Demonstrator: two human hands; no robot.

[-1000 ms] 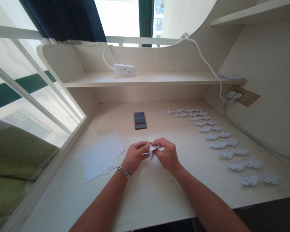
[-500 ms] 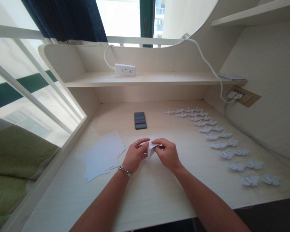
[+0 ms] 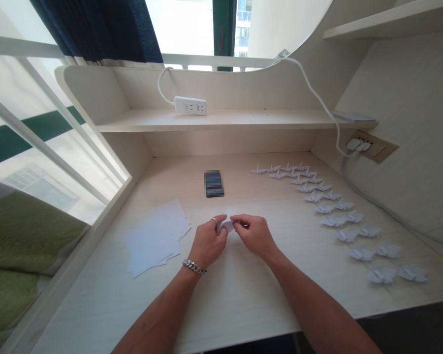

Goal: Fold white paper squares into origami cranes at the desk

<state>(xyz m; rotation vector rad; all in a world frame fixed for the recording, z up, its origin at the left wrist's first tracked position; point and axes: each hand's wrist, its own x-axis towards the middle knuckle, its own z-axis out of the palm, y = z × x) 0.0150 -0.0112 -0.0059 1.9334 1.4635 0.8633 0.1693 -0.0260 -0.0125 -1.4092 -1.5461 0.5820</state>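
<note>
Both my hands meet over the middle of the pale wooden desk [image 3: 229, 290]. My left hand [image 3: 207, 241], with a ring and a metal bracelet, and my right hand [image 3: 256, 235] pinch a small folded piece of white paper [image 3: 227, 224] between their fingertips. Most of the paper is hidden by my fingers. A loose stack of white paper sheets [image 3: 155, 236] lies just left of my left hand. Several finished white paper cranes [image 3: 332, 221] sit in two rows along the right side of the desk.
A dark phone [image 3: 214, 183] lies flat beyond my hands. A white power strip [image 3: 190, 105] sits on the shelf above, and its cable [image 3: 317, 98] runs to a wall socket [image 3: 369, 145] on the right. A window rail borders the desk's left side.
My hands have lowered toward the desk and closed tighter over the folded paper, which stood up between the fingers before and now shows only as a small edge.
</note>
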